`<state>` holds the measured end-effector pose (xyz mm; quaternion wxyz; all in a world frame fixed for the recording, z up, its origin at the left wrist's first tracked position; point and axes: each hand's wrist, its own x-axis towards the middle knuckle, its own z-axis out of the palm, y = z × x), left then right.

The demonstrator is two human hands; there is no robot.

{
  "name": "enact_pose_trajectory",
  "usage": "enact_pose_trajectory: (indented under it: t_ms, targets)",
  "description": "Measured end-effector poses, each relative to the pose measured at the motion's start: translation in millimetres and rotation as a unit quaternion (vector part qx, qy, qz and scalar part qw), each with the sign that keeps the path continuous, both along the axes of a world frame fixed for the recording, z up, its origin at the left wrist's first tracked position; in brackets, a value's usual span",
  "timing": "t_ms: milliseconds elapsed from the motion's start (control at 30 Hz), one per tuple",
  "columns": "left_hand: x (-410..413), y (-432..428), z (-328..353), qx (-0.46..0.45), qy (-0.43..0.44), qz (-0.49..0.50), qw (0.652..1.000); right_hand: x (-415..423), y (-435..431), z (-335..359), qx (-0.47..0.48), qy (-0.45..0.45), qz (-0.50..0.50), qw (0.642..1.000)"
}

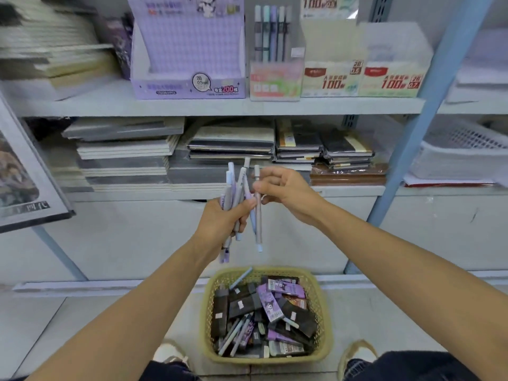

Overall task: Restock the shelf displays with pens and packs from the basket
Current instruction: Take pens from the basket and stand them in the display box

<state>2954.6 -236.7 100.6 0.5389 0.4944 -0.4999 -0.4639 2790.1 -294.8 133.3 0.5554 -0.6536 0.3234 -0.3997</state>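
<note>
My left hand (pixel 220 218) grips a bunch of pastel pens (pixel 233 182) held upright in front of the lower shelf. Just to its right, my right hand (pixel 280 188) pinches a single grey pen (pixel 258 224) that hangs down with its pale blue end lowest. On the floor below stands a yellow-green basket (pixel 320 306) holding several pens and dark and purple packs (pixel 270 306). On the upper shelf a clear pen display (pixel 275 78) holds several upright pens, with a purple display box (pixel 187 86) to its left.
Two cream refill boxes (pixel 362 78) stand right of the pen display. Stacks of notebooks (pixel 231 144) fill the lower shelf. A blue upright post (pixel 412 119) runs along the right. A framed picture (pixel 24 171) leans at left. My shoes flank the basket.
</note>
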Motion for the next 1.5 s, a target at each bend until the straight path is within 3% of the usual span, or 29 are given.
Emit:
enact_pose_trajectory:
  t_ms: [300, 533, 767, 933, 1233, 1500]
  targets:
    - [5.4, -13.8, 120.4, -0.113, 0.008, -0.011, 0.994, -20.7, -3.9, 130.9, -0.099, -0.072, -0.036, 0.992]
    - [11.8, -34.2, 185.5, -0.154, 0.021, 0.003, 0.988, -41.1, -34.8, 227.7, -0.206, -0.138, -0.185, 0.951]
    - [16.7, -62.1, 215.3, -0.169, 0.011, 0.019, 0.985, -28.9, -83.6, 249.8, -0.287, -0.063, -0.269, 0.917]
    - [23.7, -77.2, 215.1, -0.167, 0.011, 0.021, 0.986, -18.7, -102.8, 254.2, -0.302, -0.139, -0.294, 0.896]
    - [26.1, -97.2, 209.6, -0.16, 0.008, 0.014, 0.987, -2.4, -124.9, 228.8, -0.336, 0.059, -0.277, 0.898]
    - [26.4, -99.0, 203.9, -0.16, 0.016, 0.013, 0.987, -14.3, -128.5, 234.1, -0.334, 0.116, -0.231, 0.906]
